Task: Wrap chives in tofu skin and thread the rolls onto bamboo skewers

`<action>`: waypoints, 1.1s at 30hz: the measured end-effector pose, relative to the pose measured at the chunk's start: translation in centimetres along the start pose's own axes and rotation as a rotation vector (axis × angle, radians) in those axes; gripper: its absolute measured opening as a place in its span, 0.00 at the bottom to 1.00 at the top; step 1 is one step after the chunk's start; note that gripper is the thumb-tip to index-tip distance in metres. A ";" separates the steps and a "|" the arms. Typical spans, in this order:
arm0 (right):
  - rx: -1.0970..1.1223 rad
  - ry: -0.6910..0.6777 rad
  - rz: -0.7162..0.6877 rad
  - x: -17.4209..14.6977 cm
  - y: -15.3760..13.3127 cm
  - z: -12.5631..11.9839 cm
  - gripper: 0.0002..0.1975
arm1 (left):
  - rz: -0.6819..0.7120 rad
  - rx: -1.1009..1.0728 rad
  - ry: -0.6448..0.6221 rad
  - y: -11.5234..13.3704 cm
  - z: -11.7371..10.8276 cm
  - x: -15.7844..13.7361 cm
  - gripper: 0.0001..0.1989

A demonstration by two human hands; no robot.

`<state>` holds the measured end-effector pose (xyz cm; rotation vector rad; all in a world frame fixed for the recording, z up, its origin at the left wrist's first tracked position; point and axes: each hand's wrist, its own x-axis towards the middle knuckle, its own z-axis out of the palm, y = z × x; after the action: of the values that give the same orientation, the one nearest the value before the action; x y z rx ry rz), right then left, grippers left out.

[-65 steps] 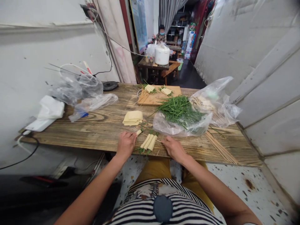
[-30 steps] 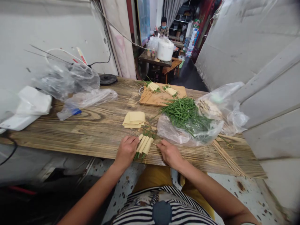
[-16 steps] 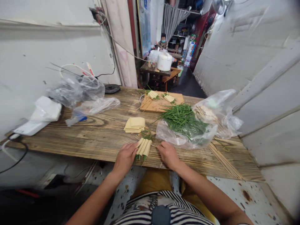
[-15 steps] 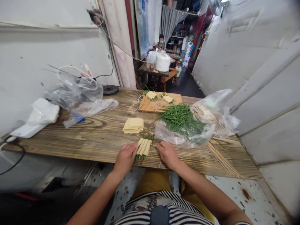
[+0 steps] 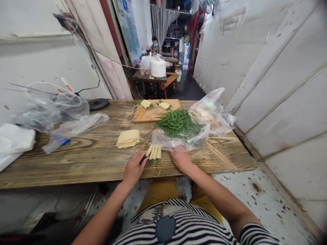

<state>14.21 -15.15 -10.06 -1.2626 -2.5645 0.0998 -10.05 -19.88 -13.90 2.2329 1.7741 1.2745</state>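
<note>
On the wooden table lies a row of several pale yellow tofu-skin rolls (image 5: 154, 152) side by side, with green chives poking from their ends. My left hand (image 5: 133, 167) pinches the left side of this row between thumb and fingers. To the right, my right hand (image 5: 181, 160) is closed, its fingertips blurred at the near edge of the plastic bag under the chives (image 5: 176, 122). What it holds, if anything, I cannot make out. A stack of flat tofu-skin sheets (image 5: 128, 137) lies just beyond my left hand.
A cutting board (image 5: 148, 116) at the back carries two finished-looking rolled bundles. Bamboo skewers (image 5: 221, 156) lie at right, near a plastic bag (image 5: 209, 114) with pale contents. Crumpled plastic bags (image 5: 76, 126) are at left. Another person (image 5: 155, 47) sits far behind a white cooker (image 5: 157, 67).
My right hand has moved from beside the rolls to the chive bag's edge. My left hand stays at the rolls. The whole view has swung right.
</note>
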 end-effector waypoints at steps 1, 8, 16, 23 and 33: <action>0.026 0.040 -0.025 -1.0 0.1 -0.6 0.15 | -0.016 0.011 0.005 0.2 -0.2 0.0 0.13; -0.026 0.327 0.277 -9.8 8.5 -5.7 0.15 | -0.122 0.209 0.030 3.4 0.5 0.7 0.23; -0.238 0.089 0.464 -13.5 13.5 -6.7 0.12 | -0.178 0.345 0.012 4.6 2.2 0.7 0.27; -0.318 -0.033 0.454 -12.4 14.0 -6.1 0.16 | -0.155 0.201 0.036 3.3 1.6 0.1 0.20; -0.381 -0.072 0.570 -11.5 14.6 -8.7 0.13 | -0.247 0.183 0.082 4.1 2.0 0.2 0.21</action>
<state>34.45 -15.71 -6.95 -2.1372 -2.2638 -0.2465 -5.61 -20.29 -13.18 1.9854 2.1968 1.2144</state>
